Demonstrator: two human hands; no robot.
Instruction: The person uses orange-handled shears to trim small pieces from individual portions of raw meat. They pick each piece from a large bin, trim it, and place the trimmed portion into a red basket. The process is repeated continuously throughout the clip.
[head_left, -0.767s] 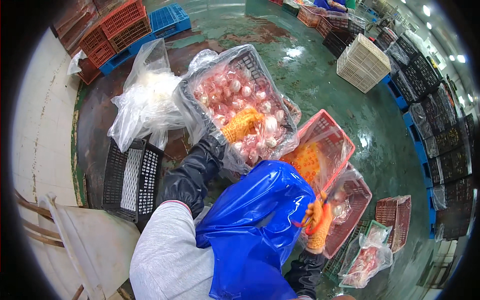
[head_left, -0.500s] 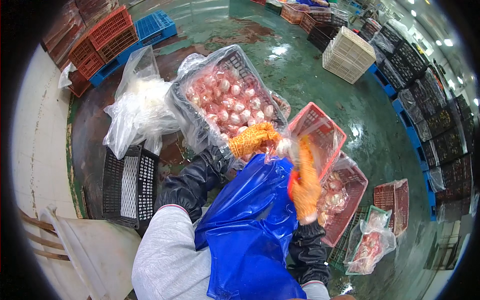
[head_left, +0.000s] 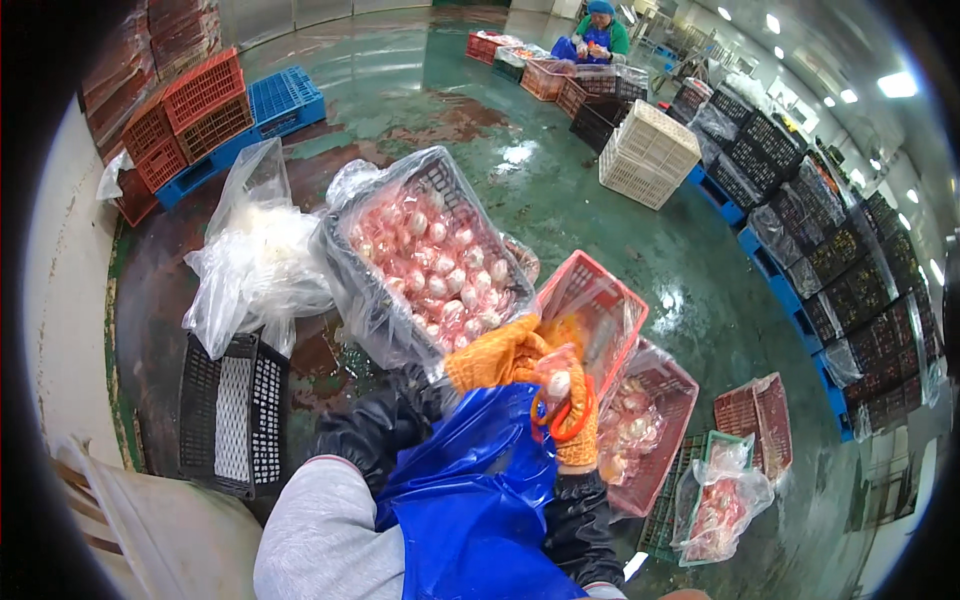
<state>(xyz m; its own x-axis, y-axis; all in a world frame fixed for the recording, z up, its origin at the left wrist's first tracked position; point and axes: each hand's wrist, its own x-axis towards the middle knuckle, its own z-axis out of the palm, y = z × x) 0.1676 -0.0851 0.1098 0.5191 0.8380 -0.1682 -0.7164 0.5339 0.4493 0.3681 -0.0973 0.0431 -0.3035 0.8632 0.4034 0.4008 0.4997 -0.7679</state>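
My left hand point(head_left: 497, 355), in an orange textured glove, is closed on the plastic around a small white round piece point(head_left: 559, 384) in clear, pinkish wrap. My right hand point(head_left: 580, 440), gloved alike, is closed around scissors with red-orange handles point(head_left: 572, 425), right beside that piece; the blades are hidden. Just beyond my left hand is a dark crate point(head_left: 352, 305) lined with clear plastic, heaped with similar wrapped white pieces point(head_left: 432, 262). A red crate point(head_left: 625, 300) stands tilted past my right hand. Another red crate point(head_left: 670, 405) beside it contains wrapped pieces point(head_left: 632, 425).
Crumpled clear plastic point(head_left: 262, 255) and a black crate point(head_left: 188, 415) lie to the left. Off to the right are a green crate point(head_left: 660, 520) and a reddish crate point(head_left: 775, 420). Stacked dark crates point(head_left: 840, 270) line the right side. A co-worker point(head_left: 605, 40) sits at the far end.
The view has tilted up and shifted right, bringing the co-worker into sight. My right hand, blurred before, has come in close beside the wrapped piece at my left hand.
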